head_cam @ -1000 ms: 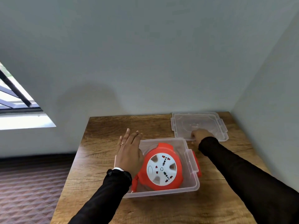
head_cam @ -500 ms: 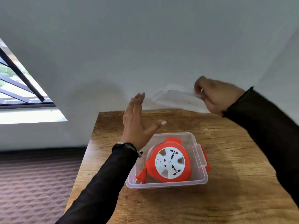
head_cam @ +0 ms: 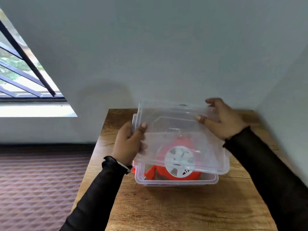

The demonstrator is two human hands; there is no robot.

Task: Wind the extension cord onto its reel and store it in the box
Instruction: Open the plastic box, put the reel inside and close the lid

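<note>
I hold the clear lid (head_cam: pixel 175 135) in both hands, tilted above the box (head_cam: pixel 176 180) on the wooden table (head_cam: pixel 166 205). My left hand (head_cam: pixel 129 142) pinches its left edge, thumb on top. My right hand (head_cam: pixel 221 119) grips the far right corner, fingers seemingly curled behind. The orange reel (head_cam: pixel 175 165) lies inside the box, its plug (head_cam: pixel 150 172) beside it.

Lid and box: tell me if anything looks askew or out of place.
The clear lid is tilted, far edge raised, held by both hands above the box, not seated. The reel's red plug lies loose beside the reel inside the box.
</note>
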